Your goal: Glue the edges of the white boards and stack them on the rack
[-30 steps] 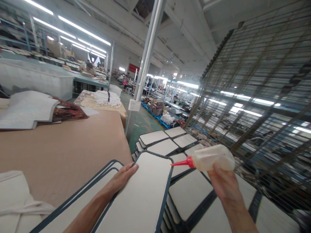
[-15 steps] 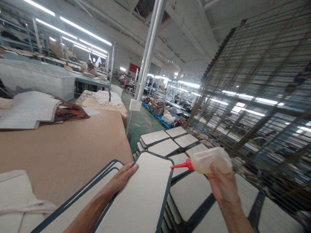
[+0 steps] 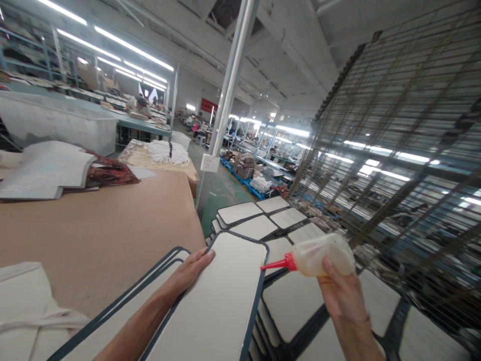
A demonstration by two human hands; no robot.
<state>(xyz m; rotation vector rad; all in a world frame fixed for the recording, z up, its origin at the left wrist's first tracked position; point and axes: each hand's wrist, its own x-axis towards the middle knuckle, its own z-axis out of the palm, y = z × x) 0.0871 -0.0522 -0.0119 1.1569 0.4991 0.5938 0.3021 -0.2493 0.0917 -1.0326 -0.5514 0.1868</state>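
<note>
My left hand (image 3: 197, 271) grips the left edge of a cream panel with a dark blue rim (image 3: 221, 296), thumb on its face and the other fingers hidden beneath. In my right hand (image 3: 341, 288) is a translucent squeeze bottle (image 3: 323, 253) lying on its side, with some yellowish liquid along its lower side. Its red nozzle (image 3: 278, 262) points left, the tip at the panel's right rim near the upper corner. Similar rimmed panels (image 3: 143, 301) lie under my left forearm.
More cream panels (image 3: 295, 298) rest in rows on the right, beside a tall wire rack (image 3: 394, 135). A brown-topped table (image 3: 112, 225) at left bears grey sheets (image 3: 45, 168) and cream fabric (image 3: 30, 306). A metal post (image 3: 225, 100) with a socket box stands ahead.
The bottle and my right hand have moved slightly down and left, so the nozzle tip is lower along the panel's right rim. My left hand keeps its hold.
</note>
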